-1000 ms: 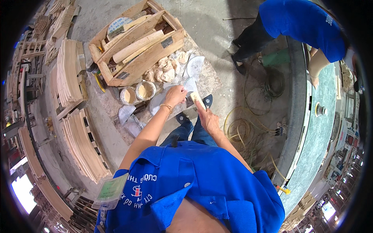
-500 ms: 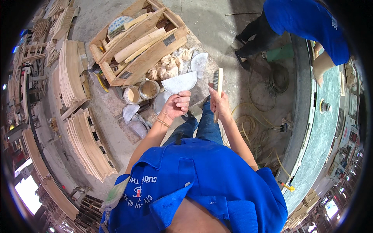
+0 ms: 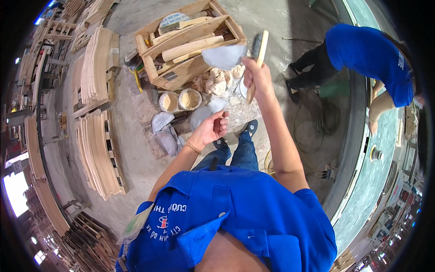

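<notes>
My right hand (image 3: 257, 80), raised out in front, is closed round a wooden-handled wire brush (image 3: 260, 50) with dark bristles. A pale grey half-round sheet, like a folded sanding disc (image 3: 224, 56), meets the thumb side of this hand and overlaps the toolbox in view; it appears pinched there. My left hand (image 3: 212, 128) is lower and nearer my body, its fingers curled in and nothing visible in them. Below it on the floor are more grey half-round discs (image 3: 166, 139).
A wooden toolbox (image 3: 170, 81) holds brushes and rods. Beside it are crumpled tan papers (image 3: 217, 82) and two open tins (image 3: 190, 99). Stacked curved wood pieces (image 3: 93, 156) stand left. At right, a person in blue (image 3: 369, 61) leans over a long bench (image 3: 362, 190); hoses lie nearby.
My right hand has moved forward and up with the brush, and the half-round sheet now sits at its thumb. The left hand stays low with its fingers curled. My view has shifted slightly.
</notes>
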Demonstrator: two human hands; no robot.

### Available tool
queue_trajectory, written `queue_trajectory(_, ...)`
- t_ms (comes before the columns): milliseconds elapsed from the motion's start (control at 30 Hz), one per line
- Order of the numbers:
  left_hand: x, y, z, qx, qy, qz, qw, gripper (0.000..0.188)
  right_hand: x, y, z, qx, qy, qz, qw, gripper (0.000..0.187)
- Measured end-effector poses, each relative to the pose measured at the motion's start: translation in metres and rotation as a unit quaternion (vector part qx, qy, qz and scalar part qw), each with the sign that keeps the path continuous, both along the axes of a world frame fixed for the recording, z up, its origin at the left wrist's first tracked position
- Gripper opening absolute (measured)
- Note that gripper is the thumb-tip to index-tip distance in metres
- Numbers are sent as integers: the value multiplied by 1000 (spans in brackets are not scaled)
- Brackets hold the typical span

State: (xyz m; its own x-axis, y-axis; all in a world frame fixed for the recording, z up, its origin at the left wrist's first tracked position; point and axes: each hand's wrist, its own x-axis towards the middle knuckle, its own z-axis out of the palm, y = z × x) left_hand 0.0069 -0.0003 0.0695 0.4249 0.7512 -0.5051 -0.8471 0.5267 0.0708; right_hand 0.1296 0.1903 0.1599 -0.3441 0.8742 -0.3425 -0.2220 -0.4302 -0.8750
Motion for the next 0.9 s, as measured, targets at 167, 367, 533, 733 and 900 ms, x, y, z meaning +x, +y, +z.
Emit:
queue_trajectory(167, -3, -28, 2, 6, 128, -21, 992, 28, -42, 43, 16, 1, 75, 53, 996, 22)
queue_trajectory(367, -16, -62, 5, -49, 388, -59, 919, 30, -22, 2, -10, -19, 37, 32, 999, 22)
queue_trajectory(533, -42, -88, -24, -37, 707, -63, 704, 29, 40, -76, -63, -60, -83, 54, 993, 24)
queue_trajectory(733, -32, -62, -9, 25, 916, -139, 375, 58, 95, -151, -118, 10, -269, 77, 960, 23)
queue_trajectory(900, -26, -52, -19, 56, 929, -133, 340, 57, 110, -172, -129, 74, -332, 93, 936, 18)
